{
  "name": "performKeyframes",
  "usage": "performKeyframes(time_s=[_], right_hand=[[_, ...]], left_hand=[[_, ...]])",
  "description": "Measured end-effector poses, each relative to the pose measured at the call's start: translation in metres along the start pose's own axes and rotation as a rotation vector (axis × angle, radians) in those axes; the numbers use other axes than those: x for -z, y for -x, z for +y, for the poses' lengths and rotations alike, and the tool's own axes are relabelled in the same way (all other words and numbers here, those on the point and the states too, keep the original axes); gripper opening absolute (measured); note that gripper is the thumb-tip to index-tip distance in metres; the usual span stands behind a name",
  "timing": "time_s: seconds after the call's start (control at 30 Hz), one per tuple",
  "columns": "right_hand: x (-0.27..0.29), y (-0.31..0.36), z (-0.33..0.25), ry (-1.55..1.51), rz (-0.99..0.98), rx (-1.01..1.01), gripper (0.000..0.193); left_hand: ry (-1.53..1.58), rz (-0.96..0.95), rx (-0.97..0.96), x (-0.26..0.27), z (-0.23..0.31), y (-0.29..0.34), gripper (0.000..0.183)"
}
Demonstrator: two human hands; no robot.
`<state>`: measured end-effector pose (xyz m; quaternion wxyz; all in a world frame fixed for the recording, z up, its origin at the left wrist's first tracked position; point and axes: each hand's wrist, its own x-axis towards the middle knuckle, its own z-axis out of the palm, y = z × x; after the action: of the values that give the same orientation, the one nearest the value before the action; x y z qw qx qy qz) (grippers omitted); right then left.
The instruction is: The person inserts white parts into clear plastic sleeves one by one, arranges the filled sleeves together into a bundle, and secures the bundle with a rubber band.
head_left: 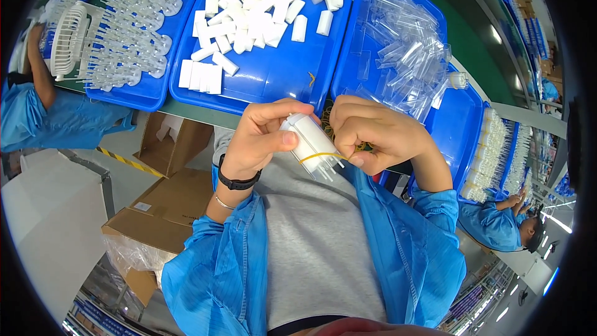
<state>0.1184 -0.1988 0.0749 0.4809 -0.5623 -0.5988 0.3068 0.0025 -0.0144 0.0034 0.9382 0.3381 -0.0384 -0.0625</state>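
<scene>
In front of my chest, my left hand [256, 137] grips a white cylindrical bundle of foam-like blocks [308, 135] between thumb and fingers. Thin pale prongs stick out of its lower end, which tilts down to the right. A yellow rubber band [316, 156] crosses the bundle near the prongs. My right hand [376, 135] is closed in a pinch on the band and pulls it out to the right side. Part of the bundle's upper end is hidden by my left fingers.
Ahead lies a blue tray [273, 74] of loose white blocks [258, 6]. Clear plastic pieces [410, 43] fill the right tray; pronged white parts [134, 31] stand in the left one. Cardboard boxes [158, 205] sit lower left. Co-workers in blue [497, 224] sit at both sides.
</scene>
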Motion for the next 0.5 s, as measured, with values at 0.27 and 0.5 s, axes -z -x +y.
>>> performKeyframes(time_s=[0.27, 0.5], right_hand=[[0.014, 0.028, -0.039, 0.191, 0.212, 0.046, 0.011], [0.016, 0.032, -0.009, 0.904, 0.25, -0.43, 0.009]], left_hand=[[0.091, 0.161, -0.34, 0.02, 0.027, 0.015, 0.051], [0.097, 0.162, -0.264, 0.005, 0.022, 0.006, 0.043]])
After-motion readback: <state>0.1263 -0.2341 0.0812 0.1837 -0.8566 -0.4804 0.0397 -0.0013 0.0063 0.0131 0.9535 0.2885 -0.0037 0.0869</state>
